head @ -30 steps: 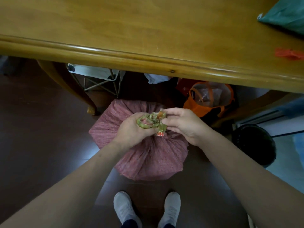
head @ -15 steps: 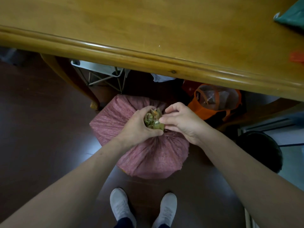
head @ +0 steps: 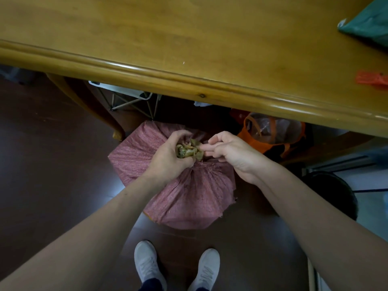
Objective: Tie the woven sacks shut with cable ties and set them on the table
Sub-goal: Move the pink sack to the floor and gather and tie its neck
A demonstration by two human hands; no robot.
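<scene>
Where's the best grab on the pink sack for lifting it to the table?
Probably the gathered neck, from above: the pink sack stands on the floor with its mouth bunched upward, and the left hand is wrapped round it there.

Dim floor, glare along table edge (head: 231, 86)

The wooden surface (head: 168, 34) fills the top of my view, its rounded edge running from 9 o'clock down toward 3 o'clock. On it lie 2 things: a teal sack (head: 369, 24) at 2 o'clock and an orange scrap (head: 371, 80) at 3 o'clock, apart. Below, on the dark floor (head: 48, 175), the pink woven sack (head: 189, 196) stands at centre, my 2 white shoes (head: 147, 263) at 6 o'clock.
</scene>
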